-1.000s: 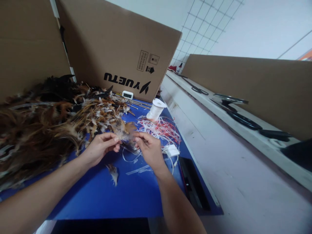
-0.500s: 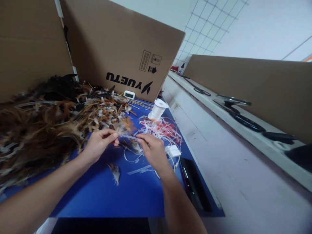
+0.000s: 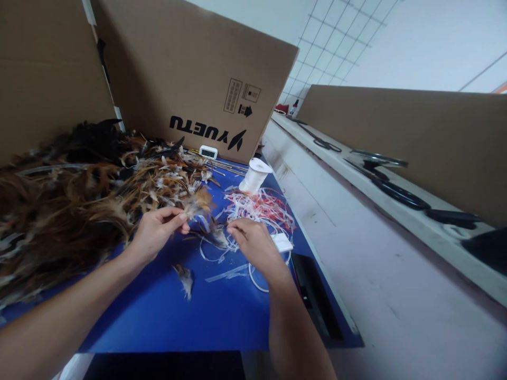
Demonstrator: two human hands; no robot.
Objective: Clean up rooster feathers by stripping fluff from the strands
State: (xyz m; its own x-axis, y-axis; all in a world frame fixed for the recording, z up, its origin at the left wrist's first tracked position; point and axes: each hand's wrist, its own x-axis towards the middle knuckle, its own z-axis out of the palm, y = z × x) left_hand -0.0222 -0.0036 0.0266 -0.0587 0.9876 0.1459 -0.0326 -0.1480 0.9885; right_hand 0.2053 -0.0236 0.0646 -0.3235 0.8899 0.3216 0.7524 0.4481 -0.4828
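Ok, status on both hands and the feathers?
Left hand pinching a fluffy tan feather tuft. Right hand apart from it, fingers bunched, hold unclear. Tangled thin red and white strips heaped beyond right hand.

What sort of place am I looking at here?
Probably a small craft workspace: a heap of brown and black feathers, a white cylindrical spool and a tangle of red and white strips share one blue tabletop.

Cardboard box [image 3: 190,63]: upside-down "YUETU" lettering [image 3: 199,128]; black arrow [image 3: 246,110] pointing right; smaller print [image 3: 233,95] illegible
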